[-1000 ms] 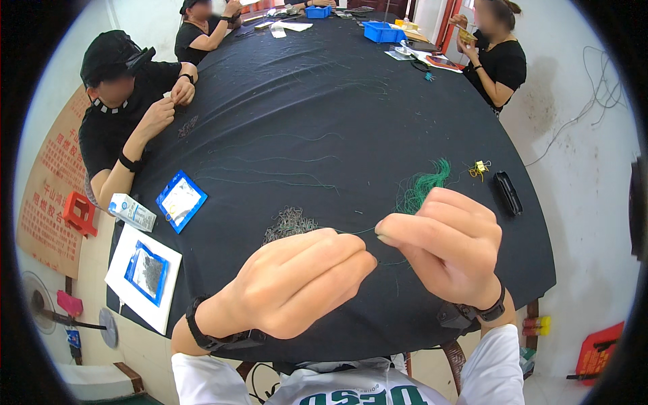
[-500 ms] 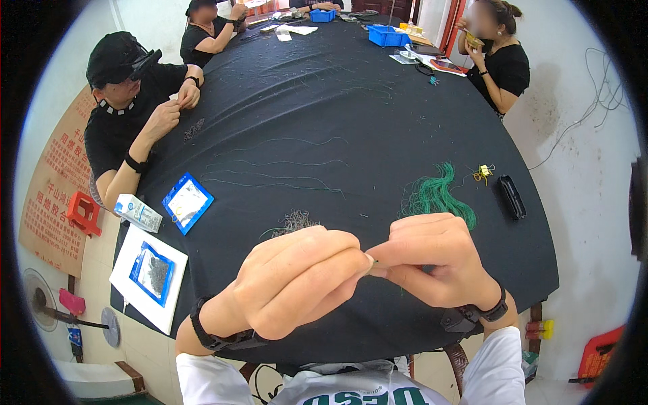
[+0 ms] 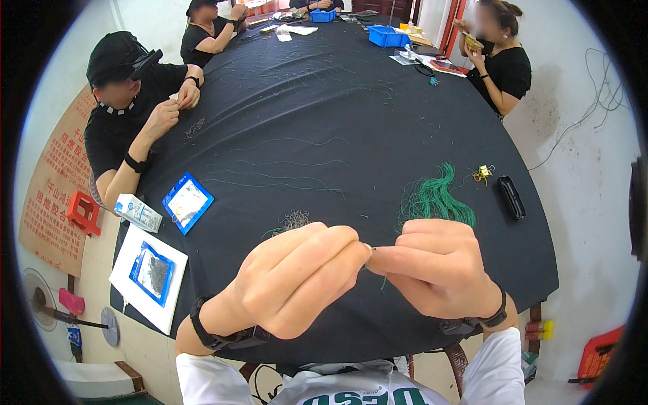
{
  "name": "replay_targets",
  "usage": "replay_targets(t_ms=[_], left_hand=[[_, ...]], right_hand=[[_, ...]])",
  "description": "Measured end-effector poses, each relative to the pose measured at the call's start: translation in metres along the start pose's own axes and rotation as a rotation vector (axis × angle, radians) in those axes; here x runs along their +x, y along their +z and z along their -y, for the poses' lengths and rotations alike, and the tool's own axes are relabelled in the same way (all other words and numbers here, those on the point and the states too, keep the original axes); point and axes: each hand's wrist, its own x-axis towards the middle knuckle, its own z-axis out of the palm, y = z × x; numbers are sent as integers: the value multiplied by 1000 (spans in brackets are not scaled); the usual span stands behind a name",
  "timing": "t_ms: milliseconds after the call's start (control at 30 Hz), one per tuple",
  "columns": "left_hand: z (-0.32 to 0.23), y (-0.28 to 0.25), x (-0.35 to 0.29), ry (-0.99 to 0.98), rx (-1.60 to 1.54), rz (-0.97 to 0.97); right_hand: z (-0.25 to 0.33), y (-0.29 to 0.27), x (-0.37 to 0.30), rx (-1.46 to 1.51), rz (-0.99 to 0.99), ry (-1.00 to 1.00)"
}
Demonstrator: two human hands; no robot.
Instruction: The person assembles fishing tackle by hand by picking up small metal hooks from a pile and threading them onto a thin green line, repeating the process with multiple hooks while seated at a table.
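My left hand (image 3: 300, 280) and my right hand (image 3: 435, 266) meet above the near part of the table, thumbs and forefingers pinched tip to tip. Between the fingertips shows a tiny dark speck, too small to name. A short green thread (image 3: 384, 283) hangs just below the right fingers. Behind my left hand lies a tangled heap of small dark wiry metal pieces (image 3: 295, 220), partly covered by the hand. Just beyond my right hand a bundle of green threads (image 3: 439, 196) is spread on the black cloth.
Black cloth (image 3: 270, 115) covers the table, with single threads (image 3: 277, 183) laid across it. At left are blue-edged packets (image 3: 187, 202), a carton (image 3: 138, 212) and a white board (image 3: 128, 277). A yellow clip (image 3: 483, 174) and black case (image 3: 511, 197) lie right. Other people sit around the table.
The right hand has turned slightly and its fingers have curled closer together. A green strand now shows below them. The left hand has barely shifted.
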Motion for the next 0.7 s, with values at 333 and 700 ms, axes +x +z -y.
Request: replay_targets(t_ms=[333, 700], left_hand=[[4, 8, -1, 9, 130, 69], [-2, 0, 4, -14, -136, 103]], right_hand=[[9, 18, -7, -362, -128, -43], [-2, -10, 1, -316, -98, -74]])
